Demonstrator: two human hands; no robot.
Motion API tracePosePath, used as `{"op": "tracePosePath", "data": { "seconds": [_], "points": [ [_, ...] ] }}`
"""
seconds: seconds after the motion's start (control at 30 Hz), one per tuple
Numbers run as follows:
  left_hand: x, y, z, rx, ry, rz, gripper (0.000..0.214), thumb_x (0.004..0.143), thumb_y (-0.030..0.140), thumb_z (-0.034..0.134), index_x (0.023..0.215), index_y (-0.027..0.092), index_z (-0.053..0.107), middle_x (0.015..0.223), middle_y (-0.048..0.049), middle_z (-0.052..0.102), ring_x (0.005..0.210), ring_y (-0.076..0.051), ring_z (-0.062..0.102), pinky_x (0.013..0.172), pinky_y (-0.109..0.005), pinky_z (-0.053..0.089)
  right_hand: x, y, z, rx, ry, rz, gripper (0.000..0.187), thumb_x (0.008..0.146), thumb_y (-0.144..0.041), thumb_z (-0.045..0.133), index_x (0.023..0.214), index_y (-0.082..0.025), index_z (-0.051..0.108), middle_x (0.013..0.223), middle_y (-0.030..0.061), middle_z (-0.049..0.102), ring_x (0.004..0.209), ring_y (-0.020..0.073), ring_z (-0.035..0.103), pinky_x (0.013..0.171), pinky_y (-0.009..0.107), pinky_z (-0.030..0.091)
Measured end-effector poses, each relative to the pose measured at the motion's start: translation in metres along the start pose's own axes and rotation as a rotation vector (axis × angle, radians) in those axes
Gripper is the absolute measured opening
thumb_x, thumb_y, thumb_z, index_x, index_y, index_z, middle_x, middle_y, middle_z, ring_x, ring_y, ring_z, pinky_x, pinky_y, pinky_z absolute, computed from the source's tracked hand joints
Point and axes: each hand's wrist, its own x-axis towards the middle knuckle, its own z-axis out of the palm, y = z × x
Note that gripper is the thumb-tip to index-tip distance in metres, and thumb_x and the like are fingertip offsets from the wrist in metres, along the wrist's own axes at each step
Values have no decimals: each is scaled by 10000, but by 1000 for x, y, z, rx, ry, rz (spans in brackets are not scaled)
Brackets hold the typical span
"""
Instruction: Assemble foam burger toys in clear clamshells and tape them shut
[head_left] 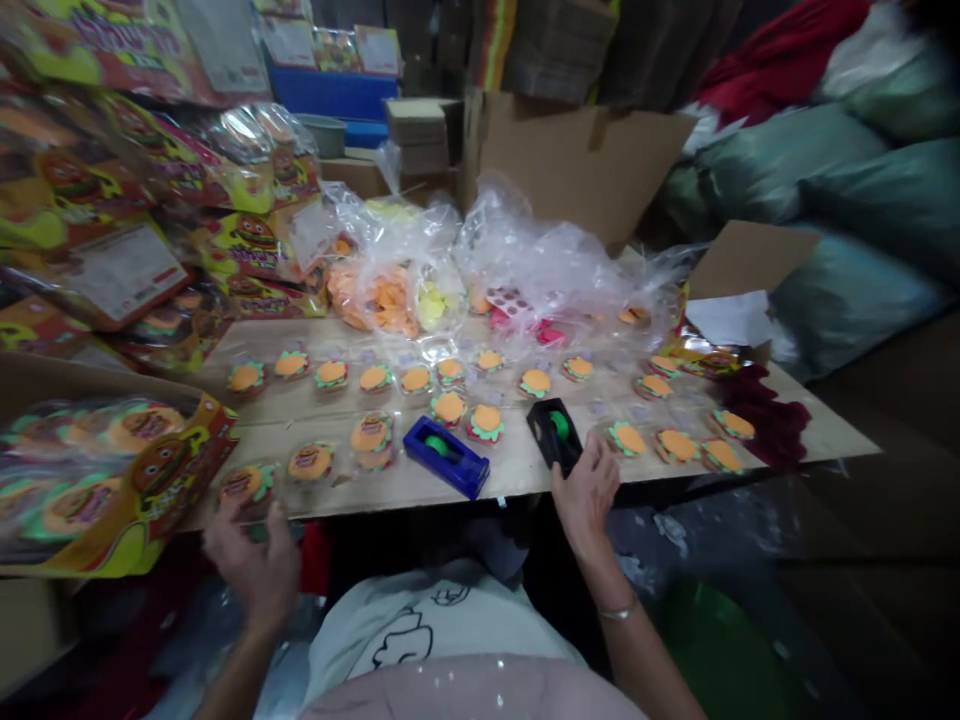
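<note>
My right hand [585,495] rests at the near edge of the wooden board [525,465], fingers wrapped on a black tape dispenser [555,432] with a green roll. A blue tape dispenser [446,455] lies left of it on the board. My left hand [251,560] hovers below the board's front edge, fingers spread and blurred, just under a wrapped burger toy [244,485]. Rows of small burger-shaped toys [416,380] in clear wrap lie across the board.
Printed burger-toy packages [112,480] are stacked at the left. Clear plastic bags of orange and yellow parts [390,290] sit behind the rows. An open cardboard box [585,160] and green sacks [825,200] stand at the back right.
</note>
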Motion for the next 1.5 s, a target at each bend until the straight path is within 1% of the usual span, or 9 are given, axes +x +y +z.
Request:
{"op": "tracePosePath", "data": {
  "seconds": [0.1,0.2,0.37,0.5,0.7,0.9,1.0,1.23,1.5],
  "points": [
    [-37,35,21,-84,-393,129,264,856,377,474,982,168,576,958,-79,613,909,-235,588,851,-393,464,8,-21,6,123,-66,-197,508,792,-174,482,1295,-120,438,1278,192,469,1219,323,400,1003,508,339],
    [-64,75,54,-201,-587,274,455,868,351,490,1275,157,428,1247,-149,523,1139,-260,518,937,-415,442,15,-41,30,356,-258,-219,484,763,-207,510,1241,-137,483,1214,165,515,1112,268,506,923,416,442],
    [-83,119,89,-120,-512,375,812,818,396,595,1444,125,154,1511,-224,126,1402,-329,122,1110,-535,198,31,-39,68,468,-453,162,303,780,-303,484,978,-112,612,916,135,649,767,220,613,736,343,481],
    [-84,117,102,-188,-482,315,749,877,362,511,1460,138,97,1530,-212,43,1415,-315,44,1119,-551,146,41,-32,81,476,-534,206,201,769,-244,468,717,-147,637,664,81,659,668,203,615,639,281,449],
    [-66,113,122,-269,-497,272,646,910,349,436,1451,129,159,1497,-209,206,1395,-294,178,1123,-515,188,44,-37,94,603,-657,272,210,782,-187,409,603,-180,518,479,-1,578,485,136,578,466,203,380],
    [-48,138,94,-277,-396,489,485,871,328,512,1315,154,425,1448,-177,329,1347,-293,288,1109,-503,212,50,-21,57,744,-649,277,193,836,-287,382,671,-208,442,556,-5,603,491,126,552,466,211,407],
    [-40,156,82,-457,-501,285,374,877,387,496,1167,159,553,1294,-151,514,1222,-278,453,1046,-474,330,56,-19,19,868,-658,211,214,846,-355,425,694,-206,447,574,-27,569,496,114,528,484,212,418],
    [-39,196,71,-1044,-1318,-777,450,850,497,516,1188,202,537,1091,-100,643,899,-242,646,716,-349,538,23,-51,-47,1064,-892,143,245,867,-392,486,728,-192,473,566,-57,502,490,89,493,479,195,402],
    [-63,178,32,-954,-1437,-1008,242,769,182,612,999,119,653,955,-103,687,792,-202,656,698,-296,533,6,-51,-32,1252,-903,467,433,802,-588,524,936,-181,587,913,59,661,694,139,622,536,225,459]
  ]
}}
